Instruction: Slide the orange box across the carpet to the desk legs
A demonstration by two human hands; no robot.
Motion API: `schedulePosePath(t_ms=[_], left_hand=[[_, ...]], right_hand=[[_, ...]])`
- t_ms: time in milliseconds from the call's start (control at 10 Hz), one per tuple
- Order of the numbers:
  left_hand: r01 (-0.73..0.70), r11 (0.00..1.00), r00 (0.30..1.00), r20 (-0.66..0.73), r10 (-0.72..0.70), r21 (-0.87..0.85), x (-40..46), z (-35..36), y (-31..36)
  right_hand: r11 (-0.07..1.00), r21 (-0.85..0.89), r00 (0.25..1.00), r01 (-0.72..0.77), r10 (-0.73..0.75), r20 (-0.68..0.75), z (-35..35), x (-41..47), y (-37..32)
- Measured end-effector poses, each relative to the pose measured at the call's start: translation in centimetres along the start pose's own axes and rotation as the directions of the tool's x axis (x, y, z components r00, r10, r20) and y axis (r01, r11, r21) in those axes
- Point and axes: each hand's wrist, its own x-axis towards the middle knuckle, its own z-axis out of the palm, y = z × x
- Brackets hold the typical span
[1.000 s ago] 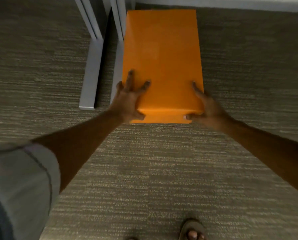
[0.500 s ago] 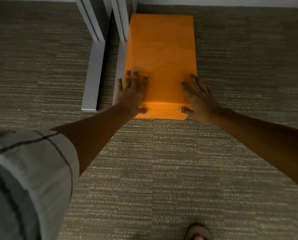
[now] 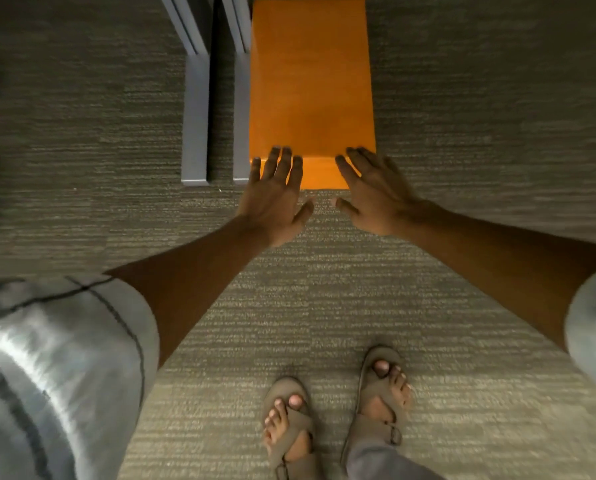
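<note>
Neither grip held anything: the left hand (image 3: 272, 199) and the right hand (image 3: 376, 195) were both spread flat, fingers splayed, only their fingertips overlapping the near end of the orange box (image 3: 312, 88); whether they touched it could not be told. That box lay long-ways on the carpet (image 3: 324, 289), running off toward 12 o'clock, its left side just beside the grey desk legs (image 3: 220, 109) at 11 o'clock. By the look of it the slide was about done. A further shove from the left hand alone would likely skew the box clockwise, away from the legs; a hard push could jam its edge against the nearer foot or ruck the carpet pile. Sandalled feet (image 3: 338, 414) stood at 6 o'clock, well apart from it
</note>
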Motion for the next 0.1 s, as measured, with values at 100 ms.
schedulePosePath(t_ms=[100], left_hand=[[-0.037,0.999,0.999,-0.007,0.037,-0.024,-2.98,-1.18,0.86]], right_hand=[[1.000,0.014,1.000,0.010,-0.010,-0.027,-0.53,-2.91,-0.83]])
